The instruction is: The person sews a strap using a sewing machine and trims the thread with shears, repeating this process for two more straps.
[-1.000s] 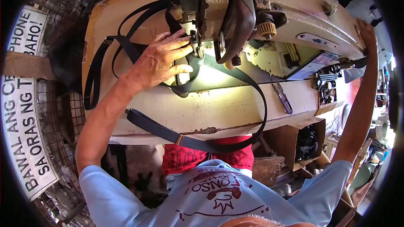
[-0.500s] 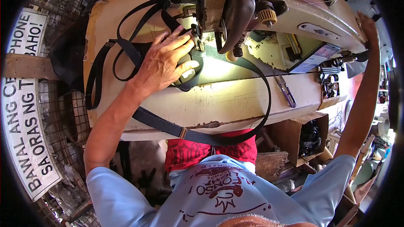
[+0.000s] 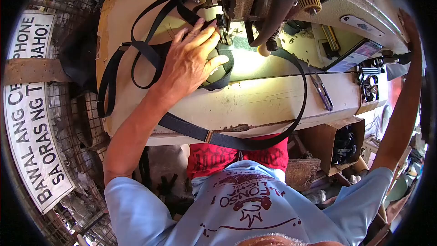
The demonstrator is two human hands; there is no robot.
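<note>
Fingers spread, my left hand (image 3: 189, 61) lies flat on dark fabric and webbing beside the needle area of a sewing machine (image 3: 350, 11). A long black strap (image 3: 182, 125) loops over the table's front edge, with a metal slider (image 3: 209, 136) on it, and curves back up to the machine. More strap loops (image 3: 148, 52) lie left of the hand. At the far right, my right hand (image 3: 406, 25) rests against the machine's right end; its fingers are mostly hidden. A lamp lights the area beside the presser foot (image 3: 224, 29).
Snips (image 3: 322, 92) lie on the worn table (image 3: 273, 95), with a phone (image 3: 354, 56) behind them. A divided tray (image 3: 369, 84) of small parts sits at the right. Below is a cardboard box (image 3: 325, 143). A wire grid with a sign (image 3: 34, 109) stands left.
The whole view has shifted, so the table, machine and hands appear farther right and slightly higher. My left hand remains on the fabric, and my right hand remains at the machine's end.
</note>
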